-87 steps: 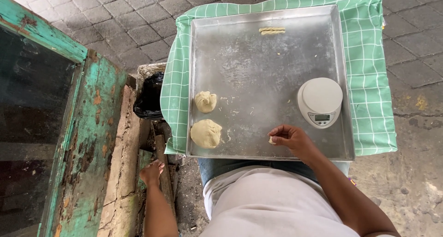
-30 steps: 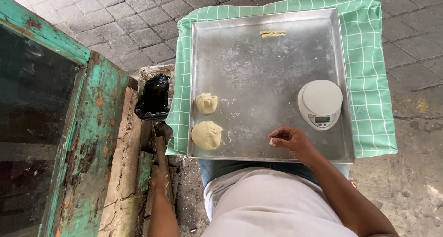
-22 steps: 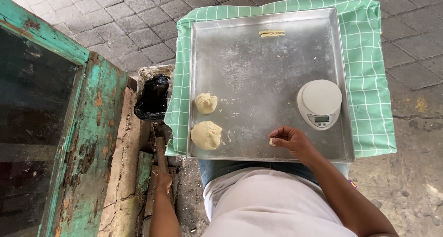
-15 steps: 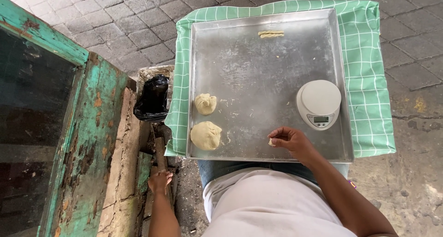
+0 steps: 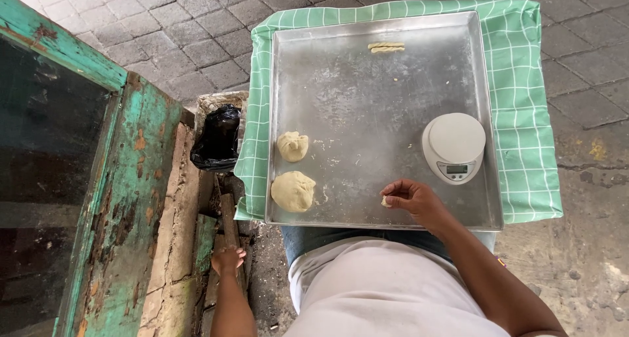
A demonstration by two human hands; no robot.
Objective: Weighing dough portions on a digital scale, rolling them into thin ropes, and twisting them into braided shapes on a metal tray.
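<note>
A metal tray point(image 5: 367, 101) lies on a green checked cloth point(image 5: 524, 114). Two dough balls sit at its near left: a smaller one point(image 5: 292, 145) and a larger one point(image 5: 293, 191). My right hand point(image 5: 413, 199) rests on the tray's near part and pinches a small bit of dough point(image 5: 386, 201) between its fingertips. A round white kitchen scale point(image 5: 454, 146) stands just beyond that hand. My left hand point(image 5: 227, 259) hangs down beside the table, over a wooden stick point(image 5: 229, 212), fingers curled; I cannot tell whether it grips anything. A small dough strip point(image 5: 386, 47) lies at the tray's far edge.
A black plastic bag point(image 5: 217, 139) sits in a container left of the table. A worn green-painted wooden frame with dark glass point(image 5: 98, 179) runs along the left. The ground is grey paving stones point(image 5: 164, 22).
My left hand has shifted down and back along the stick beside the table. My right hand stays put on the tray with the dough bit.
</note>
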